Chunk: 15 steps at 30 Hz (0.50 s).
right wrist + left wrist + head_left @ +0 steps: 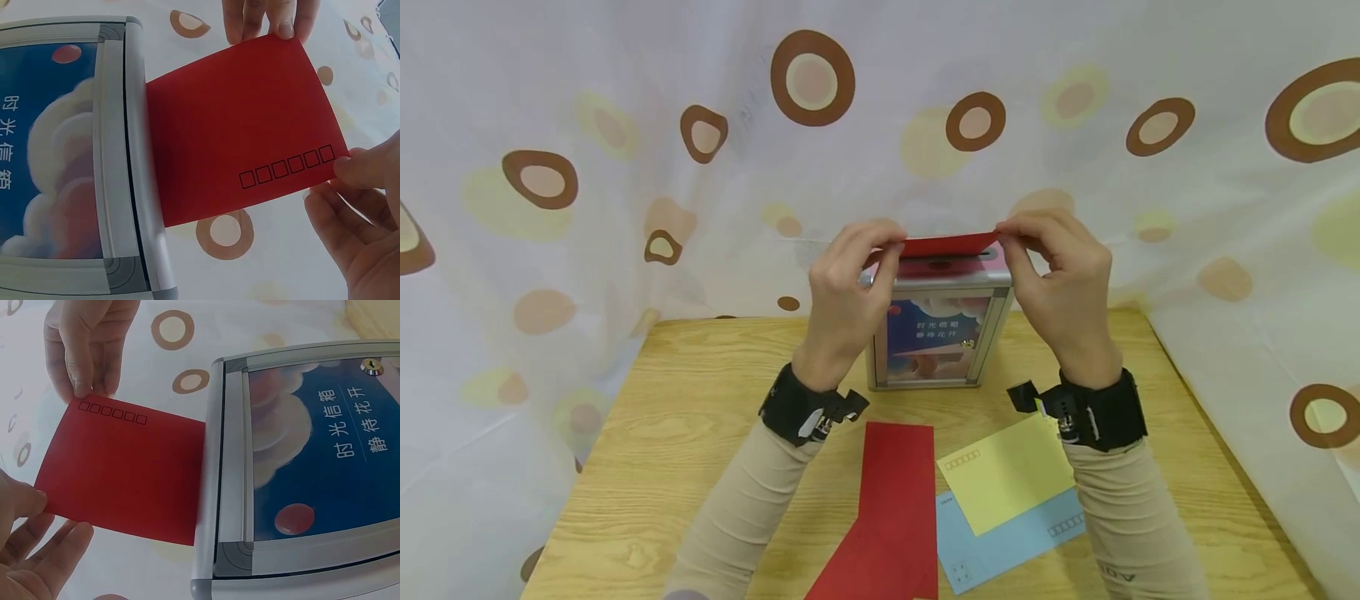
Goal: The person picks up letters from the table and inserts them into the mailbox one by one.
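Fingers (887, 236) pinch! Left hand (848, 287), right hand (1066, 283), each on a red envelope (951, 245) corner at the box slot (977, 255); level, even pressure should prevent buckling.

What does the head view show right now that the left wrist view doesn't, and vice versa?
Of these two, only the head view shows the yellow envelope, the blue envelope and the loose red paper lying on the table, plus the slot in the top of the box.

Only the left wrist view shows the row of printed squares on the held red envelope.

Both show the left hand and the right hand pinching that envelope at its outer corners, and the lock and white lettering on the box's front.
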Each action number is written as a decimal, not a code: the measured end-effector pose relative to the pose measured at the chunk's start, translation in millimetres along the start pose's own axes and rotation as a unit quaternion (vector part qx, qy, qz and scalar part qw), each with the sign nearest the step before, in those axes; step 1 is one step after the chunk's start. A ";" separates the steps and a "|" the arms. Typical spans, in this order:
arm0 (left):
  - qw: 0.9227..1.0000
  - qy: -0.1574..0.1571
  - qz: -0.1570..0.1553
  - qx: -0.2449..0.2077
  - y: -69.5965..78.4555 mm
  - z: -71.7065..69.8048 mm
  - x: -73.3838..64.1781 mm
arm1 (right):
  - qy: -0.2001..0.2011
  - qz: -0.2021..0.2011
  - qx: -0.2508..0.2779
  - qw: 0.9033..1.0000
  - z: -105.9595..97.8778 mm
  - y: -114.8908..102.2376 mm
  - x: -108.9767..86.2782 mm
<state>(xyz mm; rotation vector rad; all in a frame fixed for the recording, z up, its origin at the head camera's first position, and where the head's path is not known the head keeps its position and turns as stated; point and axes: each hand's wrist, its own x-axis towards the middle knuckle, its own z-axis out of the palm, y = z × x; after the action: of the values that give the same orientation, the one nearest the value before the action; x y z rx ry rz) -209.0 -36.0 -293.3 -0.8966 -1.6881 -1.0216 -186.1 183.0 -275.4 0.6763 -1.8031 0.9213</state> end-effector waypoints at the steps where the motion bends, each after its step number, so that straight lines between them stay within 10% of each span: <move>1: 1.000 -0.001 0.000 0.001 -0.6 0.5 -0.4 | -0.001 0.001 -0.001 1.000 0.4 2.6 -1.2; 15: 1.000 -0.012 -0.003 0.015 -7.9 3.7 -5.9 | -0.030 0.012 -0.022 0.999 4.3 17.1 -11.5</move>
<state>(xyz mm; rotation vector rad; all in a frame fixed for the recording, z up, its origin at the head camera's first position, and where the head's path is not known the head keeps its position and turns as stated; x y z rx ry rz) -215.5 -36.4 -301.5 -0.8888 -1.7226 -0.9900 -197.2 189.6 -292.1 0.6618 -1.8832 0.8835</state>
